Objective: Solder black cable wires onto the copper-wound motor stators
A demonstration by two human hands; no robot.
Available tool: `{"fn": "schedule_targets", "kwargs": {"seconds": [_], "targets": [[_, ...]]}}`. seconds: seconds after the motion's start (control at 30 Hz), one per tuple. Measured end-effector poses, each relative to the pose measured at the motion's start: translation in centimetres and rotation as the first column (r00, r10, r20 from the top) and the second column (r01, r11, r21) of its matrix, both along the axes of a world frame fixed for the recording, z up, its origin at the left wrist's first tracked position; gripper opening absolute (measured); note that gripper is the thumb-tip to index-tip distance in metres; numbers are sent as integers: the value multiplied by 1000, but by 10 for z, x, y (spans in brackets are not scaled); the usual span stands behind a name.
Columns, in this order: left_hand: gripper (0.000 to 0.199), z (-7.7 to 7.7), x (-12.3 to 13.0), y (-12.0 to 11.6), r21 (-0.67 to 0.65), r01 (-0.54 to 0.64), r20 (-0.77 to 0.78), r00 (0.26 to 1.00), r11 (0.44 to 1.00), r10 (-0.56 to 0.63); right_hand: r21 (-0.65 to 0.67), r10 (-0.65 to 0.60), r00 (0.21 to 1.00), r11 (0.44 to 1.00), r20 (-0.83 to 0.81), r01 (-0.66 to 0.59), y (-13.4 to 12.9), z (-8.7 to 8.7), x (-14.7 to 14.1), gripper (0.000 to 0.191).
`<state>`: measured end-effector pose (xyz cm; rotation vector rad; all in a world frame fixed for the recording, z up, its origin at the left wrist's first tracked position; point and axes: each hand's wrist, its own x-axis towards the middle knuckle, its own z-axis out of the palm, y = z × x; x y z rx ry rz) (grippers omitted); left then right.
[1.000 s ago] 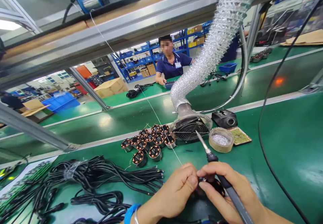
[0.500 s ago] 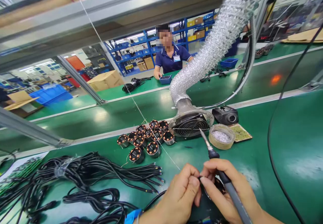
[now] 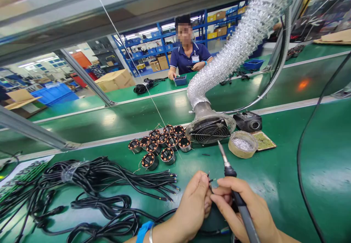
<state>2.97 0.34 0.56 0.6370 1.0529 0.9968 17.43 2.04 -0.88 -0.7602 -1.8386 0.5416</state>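
My left hand (image 3: 193, 202) is closed, its thumb and forefinger pinching thin dark wires (image 3: 210, 180) whose short ends stick out past the fingertips. A soldering iron (image 3: 242, 208) lies in the grip of my right hand (image 3: 246, 208), its tip pointing up and away towards the fan grille. The right thumb and forefinger also meet at the dark wires, close to the left fingertips. What sits under both palms is mostly hidden; a few coloured wire ends (image 3: 225, 231) show below. Several copper-wound stators (image 3: 153, 148) stand grouped beyond my left hand.
Black cables (image 3: 109, 179) spread over the left bench. A fume duct (image 3: 216, 71) ends in a fan grille (image 3: 211, 131). Beside it are a round tub of silvery material (image 3: 242, 145), a yellowish pad (image 3: 263, 140) and a black holder (image 3: 248, 121). Opposite sits a co-worker (image 3: 189, 58).
My hands have shifted slightly left and up, and the wire ends now show above my left fingertips. The iron stays in my right hand. The co-worker's one hand has come into sight.
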Motion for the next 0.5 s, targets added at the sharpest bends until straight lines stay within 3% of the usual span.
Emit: {"fn": "schedule_targets", "kwargs": {"seconds": [0.1, 0.23, 0.4, 0.5], "targets": [[63, 6, -6, 3, -8, 67, -69, 995, 998, -67, 64, 20, 999, 998, 41, -22, 4, 2, 5, 27], [58, 7, -11, 2, 59, 102, -126, 987, 993, -94, 34, -24, 998, 999, 53, 22, 9, 0, 12, 36], [49, -1, -7, -6, 181, 180, -218, 966, 967, -139, 30, -23, 999, 999, 37, 22, 7, 2, 5, 25], [45, -3, -5, -9, 224, 211, -197, 966, 951, -168, 30, -43, 999, 999, 22, 42, 3, 3, 1, 22]]}}
